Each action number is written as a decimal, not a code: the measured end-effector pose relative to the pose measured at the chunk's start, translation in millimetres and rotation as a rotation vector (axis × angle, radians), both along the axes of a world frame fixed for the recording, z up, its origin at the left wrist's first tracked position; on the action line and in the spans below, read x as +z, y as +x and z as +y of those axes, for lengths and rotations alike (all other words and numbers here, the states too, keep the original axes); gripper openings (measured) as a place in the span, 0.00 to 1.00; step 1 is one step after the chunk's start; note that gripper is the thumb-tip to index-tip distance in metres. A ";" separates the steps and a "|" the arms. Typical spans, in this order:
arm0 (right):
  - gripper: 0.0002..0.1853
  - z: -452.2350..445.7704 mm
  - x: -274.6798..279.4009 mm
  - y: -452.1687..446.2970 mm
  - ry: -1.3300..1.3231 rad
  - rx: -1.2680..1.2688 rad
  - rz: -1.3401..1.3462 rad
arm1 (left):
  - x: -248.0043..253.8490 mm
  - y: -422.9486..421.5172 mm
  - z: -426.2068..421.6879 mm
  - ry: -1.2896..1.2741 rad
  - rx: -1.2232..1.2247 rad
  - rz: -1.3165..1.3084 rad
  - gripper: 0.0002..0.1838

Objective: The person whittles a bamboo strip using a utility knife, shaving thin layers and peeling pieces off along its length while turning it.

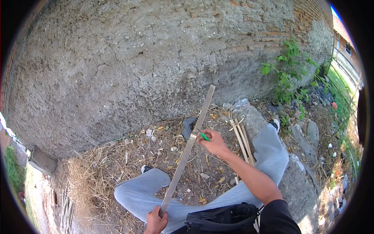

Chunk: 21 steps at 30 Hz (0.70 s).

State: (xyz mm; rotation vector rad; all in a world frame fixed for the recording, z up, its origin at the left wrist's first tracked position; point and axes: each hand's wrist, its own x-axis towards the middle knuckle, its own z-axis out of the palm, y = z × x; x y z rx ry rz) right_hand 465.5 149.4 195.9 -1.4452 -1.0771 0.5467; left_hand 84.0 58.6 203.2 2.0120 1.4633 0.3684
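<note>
A long, flat strip of wood or bamboo (pixel 180 168) slants up and away in front of me. My left hand (pixel 156 222) is closed around its near end, low by my lap. Near the strip's middle, my right hand (pixel 213 143) is closed on a small green tool (pixel 204 136) that touches the strip. The tool's exact kind is too small to tell. A pale notch or step shows on the strip right there. The far end of the strip sticks up freely toward the wall.
A rough plastered wall (pixel 128 70) stands ahead. Several thin wooden strips (pixel 240 140) lie right of my right hand, beside a concrete block (pixel 251 119). A dark stone (pixel 188 126), dry straw (pixel 87 175) and a leafy plant (pixel 290 74) are around. A black bag (pixel 222 218) rests at my lap.
</note>
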 end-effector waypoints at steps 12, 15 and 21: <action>0.11 -20.0 42.9 5.3 -0.104 0.017 0.713 | 18.2 -0.3 5.0 0.260 -0.303 0.250 0.10; 0.10 -17.3 32.3 3.5 -0.110 -0.049 0.593 | 54.4 25.4 16.0 0.617 -0.512 0.365 0.21; 0.09 -19.2 31.2 3.2 -0.114 -0.071 0.582 | 23.6 113.5 86.6 0.017 -0.462 -0.252 0.44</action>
